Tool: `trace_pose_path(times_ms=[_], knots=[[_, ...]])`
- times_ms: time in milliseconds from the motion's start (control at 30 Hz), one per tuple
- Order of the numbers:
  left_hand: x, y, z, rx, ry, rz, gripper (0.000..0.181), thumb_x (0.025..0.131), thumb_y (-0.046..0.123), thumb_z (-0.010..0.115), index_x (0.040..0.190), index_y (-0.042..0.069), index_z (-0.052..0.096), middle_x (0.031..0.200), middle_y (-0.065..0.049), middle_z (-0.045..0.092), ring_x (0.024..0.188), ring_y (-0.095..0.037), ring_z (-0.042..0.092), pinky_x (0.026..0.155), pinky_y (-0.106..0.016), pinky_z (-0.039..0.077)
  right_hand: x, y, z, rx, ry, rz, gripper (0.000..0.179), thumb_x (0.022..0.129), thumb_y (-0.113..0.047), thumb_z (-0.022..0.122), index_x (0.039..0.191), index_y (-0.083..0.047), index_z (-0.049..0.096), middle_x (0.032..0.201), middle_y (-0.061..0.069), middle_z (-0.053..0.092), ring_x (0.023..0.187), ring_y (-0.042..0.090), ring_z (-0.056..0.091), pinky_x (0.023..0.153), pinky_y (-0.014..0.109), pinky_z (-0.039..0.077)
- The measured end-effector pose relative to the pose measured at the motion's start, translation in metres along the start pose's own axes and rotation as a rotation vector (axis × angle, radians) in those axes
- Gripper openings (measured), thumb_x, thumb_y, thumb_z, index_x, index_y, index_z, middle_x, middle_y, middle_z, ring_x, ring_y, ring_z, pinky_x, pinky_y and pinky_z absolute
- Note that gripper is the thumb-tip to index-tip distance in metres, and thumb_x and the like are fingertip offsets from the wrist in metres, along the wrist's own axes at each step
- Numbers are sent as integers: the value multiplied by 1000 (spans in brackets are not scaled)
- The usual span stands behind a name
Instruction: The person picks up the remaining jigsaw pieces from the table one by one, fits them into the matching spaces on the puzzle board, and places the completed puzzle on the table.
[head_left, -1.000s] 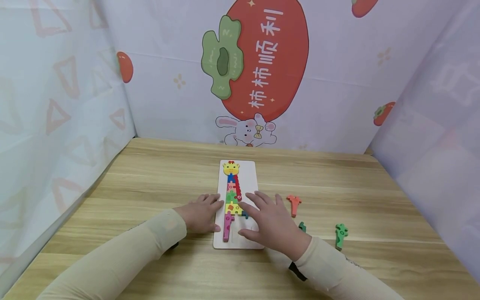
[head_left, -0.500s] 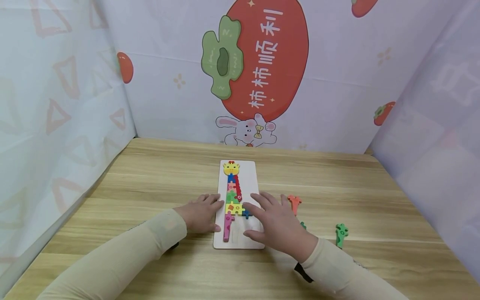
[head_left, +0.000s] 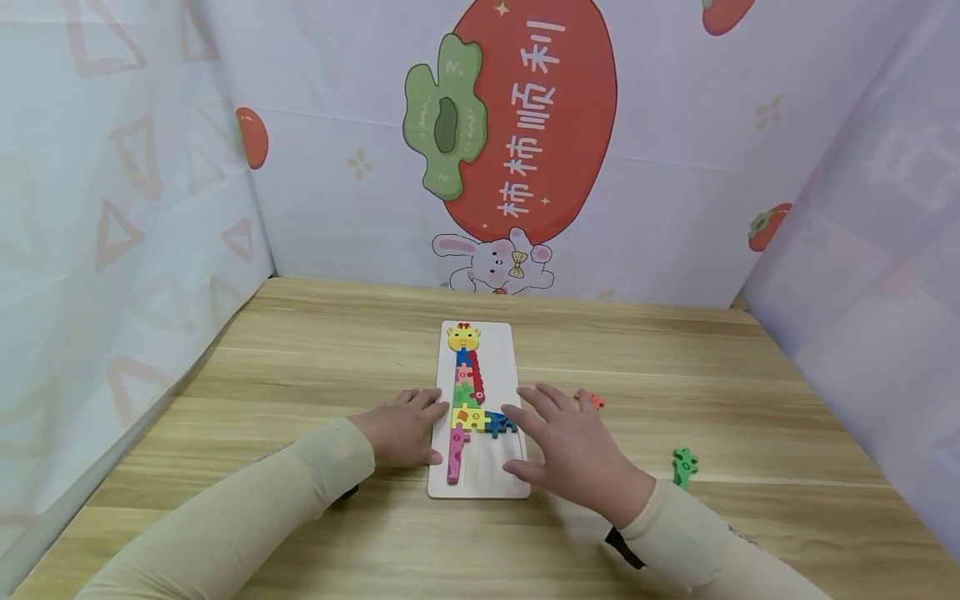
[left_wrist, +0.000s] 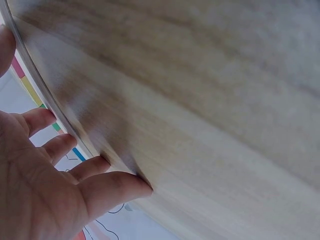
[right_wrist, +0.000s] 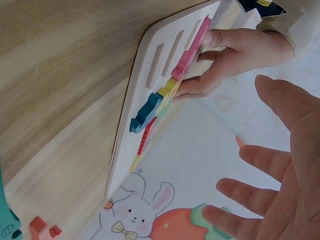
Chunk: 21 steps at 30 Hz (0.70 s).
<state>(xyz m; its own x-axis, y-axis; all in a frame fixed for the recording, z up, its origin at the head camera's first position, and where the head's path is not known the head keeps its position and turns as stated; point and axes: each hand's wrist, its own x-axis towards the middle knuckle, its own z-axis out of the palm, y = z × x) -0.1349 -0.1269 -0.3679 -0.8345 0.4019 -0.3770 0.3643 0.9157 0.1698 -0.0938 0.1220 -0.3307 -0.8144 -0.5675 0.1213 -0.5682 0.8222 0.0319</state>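
A white puzzle board (head_left: 497, 358) lies upright-facing on the table, holding a number giraffe. Its yellow head (head_left: 463, 337) is at the far end, with a red mane piece (head_left: 477, 379) along the neck. Below come a yellow body piece (head_left: 468, 418), a dark blue piece (head_left: 495, 423) and a pink leg (head_left: 455, 458). My left hand (head_left: 401, 429) rests along the board's left edge, fingers spread. My right hand (head_left: 573, 446) hovers at the right edge beside the blue piece, fingers apart and holding nothing; the right wrist view shows its fingers (right_wrist: 252, 192) spread.
Right of the board lie an orange giraffe-shaped piece (head_left: 597, 401), partly hidden by my right hand, and a green one (head_left: 684, 467). A teal piece (right_wrist: 7, 220) shows at the right wrist view's edge. Narrow slots (right_wrist: 155, 65) mark the board's near end. Printed cloth walls (head_left: 675, 208) surround the table.
My right hand has moved right, off the blue piece, uncovering it and covering more of the loose pieces. My left hand stays at the board's left edge.
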Motion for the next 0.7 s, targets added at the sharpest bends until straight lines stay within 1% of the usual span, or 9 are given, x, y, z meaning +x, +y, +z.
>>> trace_pose_path(times_ms=[200, 400, 700], knots=[[-1, 0, 0, -4, -6, -2, 80, 85, 53, 65, 150, 19, 35, 157, -6, 25, 142, -34, 25, 107, -60, 33, -4, 4, -2, 14, 17, -4, 65, 78, -59, 72, 132, -25, 60, 140, 7, 52, 130, 34, 45, 99, 68, 35], [-2, 1, -1, -5, -4, 1, 79, 86, 53, 65, 150, 18, 35, 157, -6, 25, 141, -34, 25, 106, -60, 34, -8, 10, 0, 3, 52, -16, 66, 77, -59, 72, 132, -24, 60, 138, 8, 53, 129, 35, 45, 97, 70, 35], [1, -1, 1, 4, -8, -5, 80, 86, 54, 65, 151, 19, 35, 157, -6, 24, 142, -34, 24, 106, -61, 33, -12, 17, -1, -5, 73, 6, 69, 75, -59, 75, 132, -23, 60, 139, 9, 53, 130, 34, 45, 97, 71, 35]])
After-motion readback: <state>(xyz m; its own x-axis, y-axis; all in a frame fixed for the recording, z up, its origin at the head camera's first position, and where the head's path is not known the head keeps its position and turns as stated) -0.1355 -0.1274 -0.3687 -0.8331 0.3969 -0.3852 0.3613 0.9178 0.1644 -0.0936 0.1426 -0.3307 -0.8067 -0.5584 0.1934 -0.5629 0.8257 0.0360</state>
